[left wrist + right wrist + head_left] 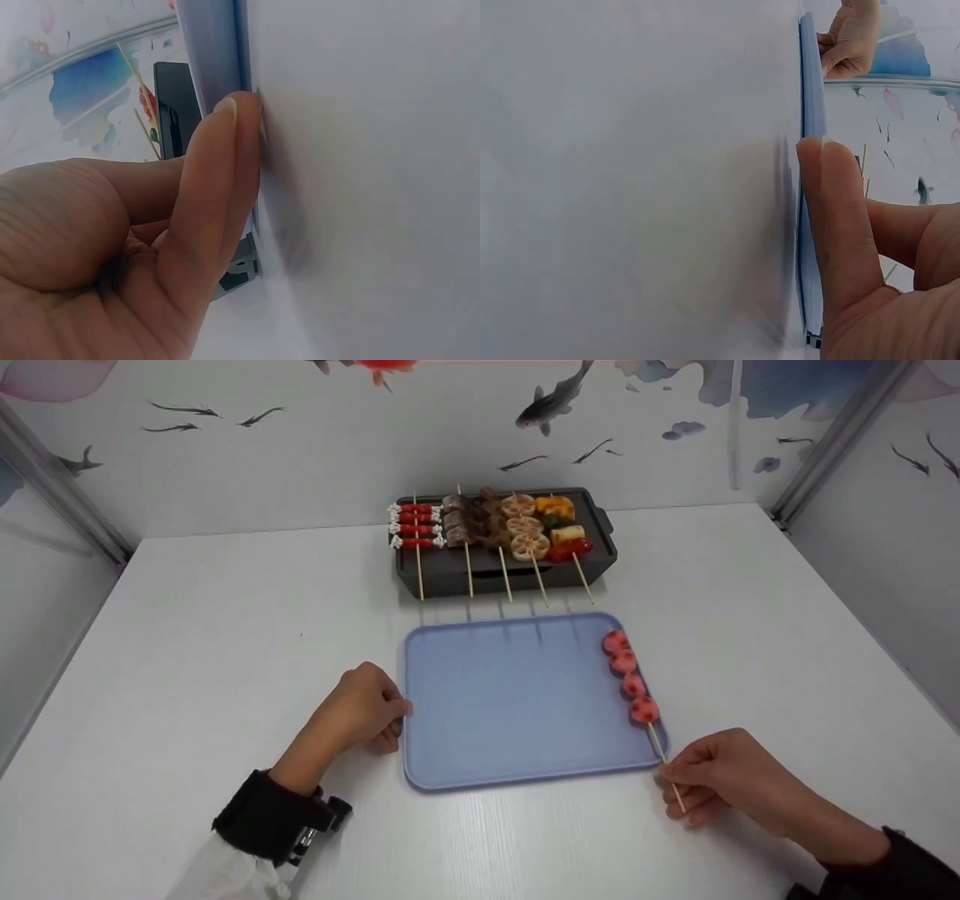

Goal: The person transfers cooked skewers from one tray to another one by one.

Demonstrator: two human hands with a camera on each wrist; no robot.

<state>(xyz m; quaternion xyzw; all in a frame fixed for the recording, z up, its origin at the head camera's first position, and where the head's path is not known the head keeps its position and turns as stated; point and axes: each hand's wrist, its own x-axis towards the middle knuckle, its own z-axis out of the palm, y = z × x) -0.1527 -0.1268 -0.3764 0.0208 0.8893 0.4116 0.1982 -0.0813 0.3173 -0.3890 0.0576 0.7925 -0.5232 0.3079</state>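
Observation:
A blue rectangular tray [510, 705] lies on the table in front of the person. At its left edge the left hand [366, 706] pinches the rim, thumb on top; the left wrist view shows fingertips right against the tray's side. Along the tray's right edge lies a skewer of pink round slices [632, 685], its tip pointing away. The right hand [720, 777] pinches the bare end of that skewer's stick between thumb and fingers, just off the tray's near right corner. In the right wrist view, the fingers [847, 225] overlap the tray's edge.
Behind the tray stands a dark grill [495, 579] bearing several skewers: red-and-white pieces [417, 529], dark meat, lotus root slices [529, 546] and mixed vegetables [568, 536]. Their sticks jut toward the tray. Painted wall panels [337, 457] close off the white table at back and sides.

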